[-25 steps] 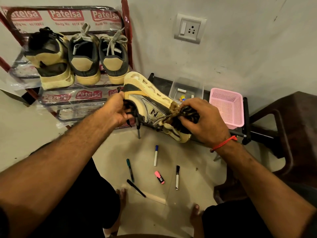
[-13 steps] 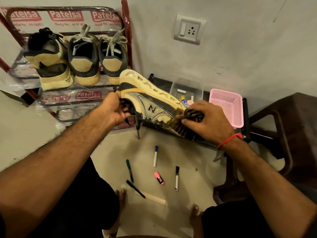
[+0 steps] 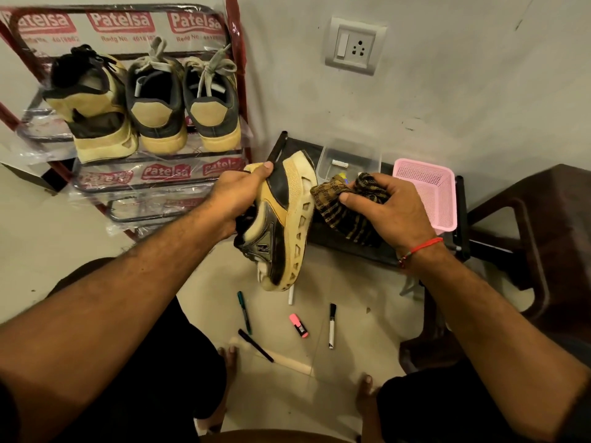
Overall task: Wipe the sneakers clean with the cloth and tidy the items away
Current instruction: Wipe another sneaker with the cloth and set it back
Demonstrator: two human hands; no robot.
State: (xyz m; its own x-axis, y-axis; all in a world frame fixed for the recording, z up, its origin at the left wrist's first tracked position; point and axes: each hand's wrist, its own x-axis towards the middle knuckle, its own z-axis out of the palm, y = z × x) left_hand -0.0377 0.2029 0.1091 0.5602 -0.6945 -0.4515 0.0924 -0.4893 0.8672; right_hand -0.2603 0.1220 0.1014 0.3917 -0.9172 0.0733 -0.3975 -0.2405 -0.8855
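My left hand (image 3: 238,195) grips a yellow, grey and black sneaker (image 3: 281,225) by its heel end, holding it upright with the toe pointing down and the cut-out sole facing right. My right hand (image 3: 388,209) clutches a bunched brown-and-black patterned cloth (image 3: 332,199), whose front end touches the upper part of the sole. Three more sneakers stand heel-out on the red shoe rack (image 3: 238,91): a yellow and black one (image 3: 96,123) at left and a grey pair (image 3: 182,107) beside it.
Several markers lie on the floor, among them a green pen (image 3: 244,311), a pink highlighter (image 3: 299,326) and a black-capped marker (image 3: 332,326). A clear plastic box (image 3: 350,158) and pink basket (image 3: 428,193) sit on a low dark stand (image 3: 348,247). A brown chair (image 3: 543,225) is at right.
My left hand has turned the sneaker from lying sideways to hanging toe-down, with the sole now facing right. The cloth in my right hand has moved from the toe area up to the sole's heel end.
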